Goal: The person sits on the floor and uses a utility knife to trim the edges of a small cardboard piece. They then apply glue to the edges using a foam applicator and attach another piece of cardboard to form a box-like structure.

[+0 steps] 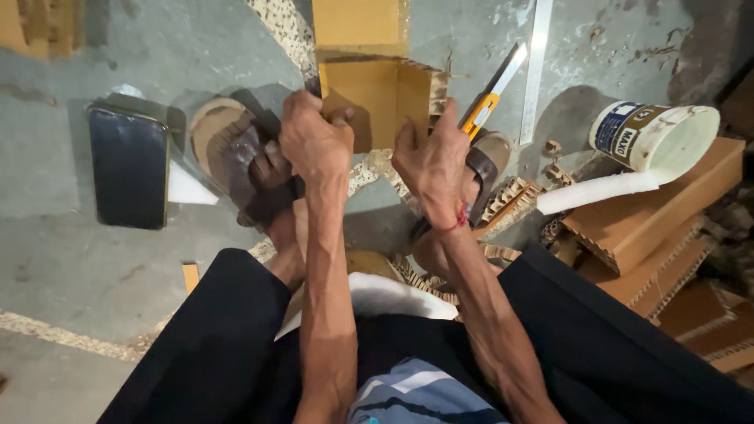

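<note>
Both forearms reach out over dark-trousered knees. The left hand [314,141] and right hand [432,161] each clamp fingers on the folded corrugated cardboard piece [381,98], which stands on the concrete floor [71,259] between sandalled feet. A yellow utility knife [491,94] lies just beside the right hand, near a steel ruler [538,67].

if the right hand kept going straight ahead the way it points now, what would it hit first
Probably the yellow-handled utility knife that the right hand holds gives way first to the brown corrugated cardboard piece standing just ahead of its knuckles; beyond lies the long metal ruler. Depth is hard to judge from above.
</note>
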